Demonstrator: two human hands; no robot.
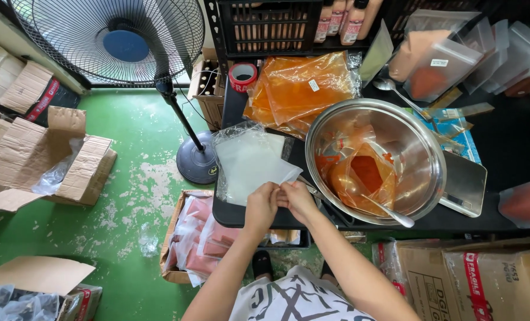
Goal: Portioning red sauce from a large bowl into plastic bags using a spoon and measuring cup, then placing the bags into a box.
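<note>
A: Item one?
B: Clear plastic bag [250, 163], top of a stack at the black table's [508, 142] near-left corner; left hand [260, 205] and right hand [297, 199] pinch its near corner, seemingly to separate it.
A: Item two?
B: Steel bowl [375, 160] just right, holding an orange-powder pouch [363, 175] and spoon [389, 211].

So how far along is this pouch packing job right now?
Done: filled pouches sit in the floor carton. In hand: left hand and right hand pinch one clear pouch off the empty-pouch stack. Left: that stack, and orange-red powder in the steel bowl.
</note>
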